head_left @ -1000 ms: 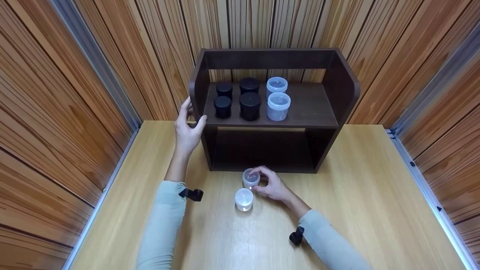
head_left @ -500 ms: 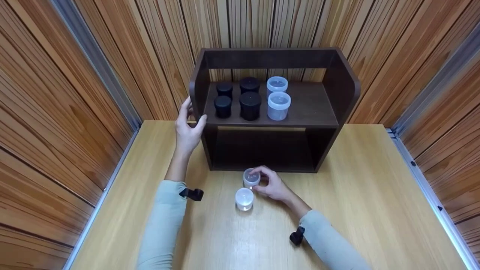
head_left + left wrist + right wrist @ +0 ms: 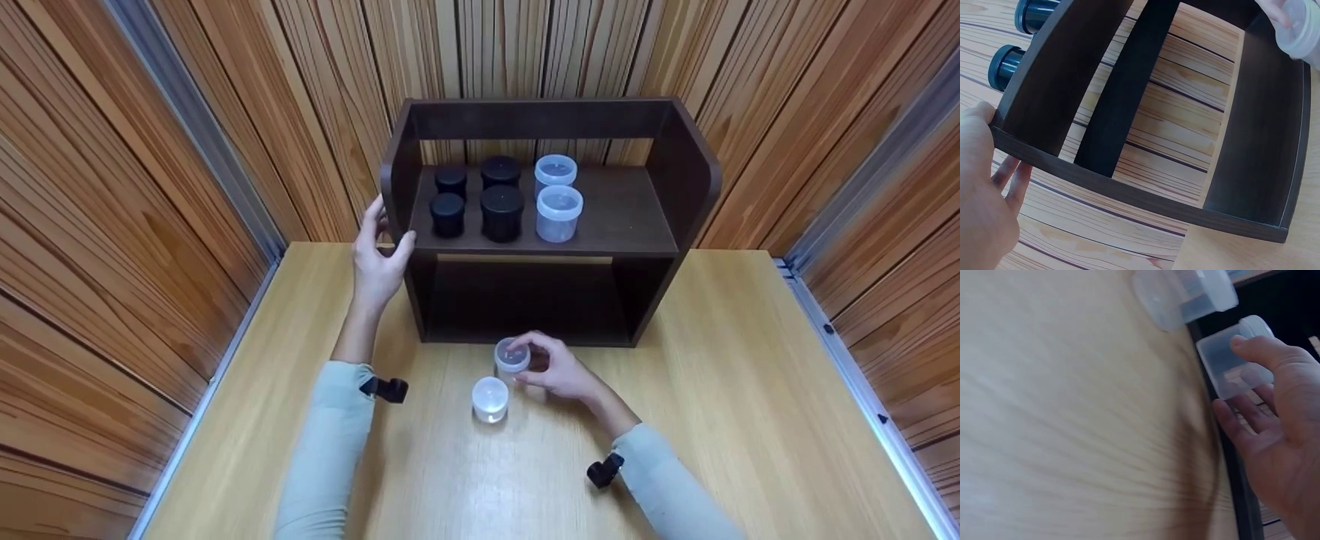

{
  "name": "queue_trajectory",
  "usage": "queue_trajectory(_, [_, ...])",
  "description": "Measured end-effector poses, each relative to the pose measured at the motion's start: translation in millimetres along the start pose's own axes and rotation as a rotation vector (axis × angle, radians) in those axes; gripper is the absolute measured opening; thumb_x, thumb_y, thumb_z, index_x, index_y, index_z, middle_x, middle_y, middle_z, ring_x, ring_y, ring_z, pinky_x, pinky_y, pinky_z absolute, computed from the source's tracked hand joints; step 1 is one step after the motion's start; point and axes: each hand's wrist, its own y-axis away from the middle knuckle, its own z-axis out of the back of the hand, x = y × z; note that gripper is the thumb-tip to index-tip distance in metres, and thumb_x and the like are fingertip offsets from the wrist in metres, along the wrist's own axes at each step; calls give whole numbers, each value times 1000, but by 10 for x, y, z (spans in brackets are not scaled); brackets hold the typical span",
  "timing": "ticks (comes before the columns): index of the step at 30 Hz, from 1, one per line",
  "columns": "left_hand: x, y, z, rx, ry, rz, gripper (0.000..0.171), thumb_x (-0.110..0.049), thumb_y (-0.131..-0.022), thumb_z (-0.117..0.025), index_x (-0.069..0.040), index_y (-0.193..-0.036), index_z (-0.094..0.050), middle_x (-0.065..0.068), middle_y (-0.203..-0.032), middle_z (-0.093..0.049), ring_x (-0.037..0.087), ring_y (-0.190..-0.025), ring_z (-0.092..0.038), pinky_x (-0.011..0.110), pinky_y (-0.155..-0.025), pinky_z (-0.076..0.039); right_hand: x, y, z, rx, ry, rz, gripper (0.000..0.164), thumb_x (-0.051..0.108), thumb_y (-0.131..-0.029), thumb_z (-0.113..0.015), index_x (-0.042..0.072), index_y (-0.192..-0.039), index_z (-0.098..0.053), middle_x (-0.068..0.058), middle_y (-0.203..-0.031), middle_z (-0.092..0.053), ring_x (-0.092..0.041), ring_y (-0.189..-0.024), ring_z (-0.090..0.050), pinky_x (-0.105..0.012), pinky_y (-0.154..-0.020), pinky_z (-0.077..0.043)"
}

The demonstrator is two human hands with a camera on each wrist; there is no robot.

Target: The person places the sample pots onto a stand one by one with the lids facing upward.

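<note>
My left hand (image 3: 379,262) holds the left side panel of a dark brown two-tier shelf (image 3: 540,251), thumb at the front edge and fingers behind. In the right hand (image 3: 559,367) is a small clear lidded jar (image 3: 512,355), pinched between thumb and fingers just in front of the shelf. The right wrist view shows this clear jar (image 3: 1227,363) held with its lid away from the table. A second small clear jar (image 3: 490,399) stands upright on the table, nearer the person and slightly left of the held one.
On the upper tier, black jars (image 3: 501,214) stand in two columns at the left, with a column of larger clear jars (image 3: 558,214) beside them. Wood-panelled walls (image 3: 150,225) enclose the table (image 3: 712,420) at the back and sides.
My right hand has shifted a little to the right with the clear jar, widening the gap to the second jar. The left hand has kept its hold on the shelf.
</note>
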Motion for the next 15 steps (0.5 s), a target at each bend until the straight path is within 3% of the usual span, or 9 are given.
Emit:
queue_trajectory(1, [-2,-2,1,2,0,4,68,-4,-100,-76,0,-163,-52,23,-152,-69,42,-133,-68,32,-97,-59,19,3,25,5,5,6,47,-6,-93,-85,-3,-136,-69,-31,-138,-69,-13,-122,-70,-30,-108,-58])
queue_trajectory(3, [-1,-4,-1,7,9,9,68,-4,-100,-76,0,-164,-52,24,-151,-69,42,-134,-67,33,-104,-57,49,8,74,13,16,23,46,-8,-92,-86,-4,-135,-69,-31,-138,-71,-10,-121,-69,-32,-108,-59])
queue_trajectory(10, [5,-1,-3,10,30,3,67,-3,-101,-75,1,-164,-51,24,-152,-68,44,-134,-66,53,-112,-55,192,57,244,10,26,-9,45,-1,-93,-87,0,-135,-71,-27,-145,-71,-7,-124,-67,-37,-110,-57])
queue_trajectory(15, [6,-5,0,5,15,-20,68,-3,-100,-75,2,-163,-51,24,-153,-68,44,-131,-68,47,-115,-54,307,101,341,-2,-3,-9,47,-4,-92,-86,-6,-135,-67,-34,-146,-66,-8,-123,-68,-38,-108,-62])
